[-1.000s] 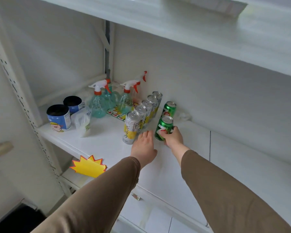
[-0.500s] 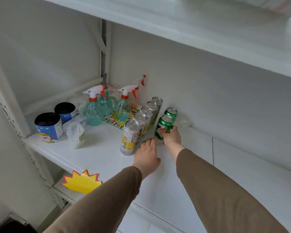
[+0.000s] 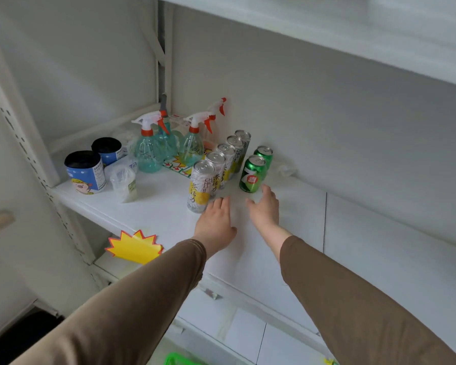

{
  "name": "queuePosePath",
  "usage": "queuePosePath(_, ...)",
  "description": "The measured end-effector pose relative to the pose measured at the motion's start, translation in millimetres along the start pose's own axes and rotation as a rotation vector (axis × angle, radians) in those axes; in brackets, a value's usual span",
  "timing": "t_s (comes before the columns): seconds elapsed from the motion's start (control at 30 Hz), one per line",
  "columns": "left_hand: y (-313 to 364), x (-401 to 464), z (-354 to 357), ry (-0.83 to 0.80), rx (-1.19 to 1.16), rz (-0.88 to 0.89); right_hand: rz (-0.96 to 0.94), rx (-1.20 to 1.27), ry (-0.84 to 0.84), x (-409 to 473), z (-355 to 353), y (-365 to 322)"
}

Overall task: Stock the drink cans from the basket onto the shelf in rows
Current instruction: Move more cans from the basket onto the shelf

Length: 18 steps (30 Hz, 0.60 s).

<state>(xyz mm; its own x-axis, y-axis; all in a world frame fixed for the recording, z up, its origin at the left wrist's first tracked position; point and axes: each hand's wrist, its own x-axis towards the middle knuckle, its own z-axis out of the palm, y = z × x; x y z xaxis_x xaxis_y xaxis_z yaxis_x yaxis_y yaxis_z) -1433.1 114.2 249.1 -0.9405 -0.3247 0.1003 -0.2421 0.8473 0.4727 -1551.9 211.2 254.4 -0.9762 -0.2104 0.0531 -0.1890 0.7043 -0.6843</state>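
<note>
White shelf [image 3: 153, 206], white back wall. Front green can [image 3: 252, 174] upright just beyond right hand [image 3: 265, 209]; fingers spread, apart from the can, holding nothing. Second green can [image 3: 263, 155] behind it. Row of five tall yellow-and-white cans [image 3: 216, 167] runs back from the left hand [image 3: 216, 219], which lies flat, fingers straight, fingertips beside the nearest can. Spray bottles [image 3: 169, 146] farther left; green basket [image 3: 179, 360] edge below the arms.

Green basket [image 3: 181, 360]: cut off by the bottom frame edge; only a rim fragment shows. Rear green can [image 3: 264, 156]: lower body hidden behind the front green can [image 3: 252, 174]. Tall can row [image 3: 223, 164]: rear labels occluded. Yellow fragment [image 3: 329, 361] at the bottom edge: unidentifiable.
</note>
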Motion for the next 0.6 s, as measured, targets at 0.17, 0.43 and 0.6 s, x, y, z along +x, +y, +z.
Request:
queuePosePath(0.17,-6.2,-40.9,-3.1,0.026,0.031,0.004,-0.286,-0.148,-0.028,-65.8,-8.8,9.6)
queuePosePath(0.43,-33.8,-136.0,2.4,0.154,0.122,0.171,-0.558,-0.292,0.003,-176.1,-0.2,35.1)
queuePosePath(0.6,-59.8,-216.4,21.1,0.196,0.135,0.198,-0.687,-0.357,0.057,-253.8,16.1,60.5)
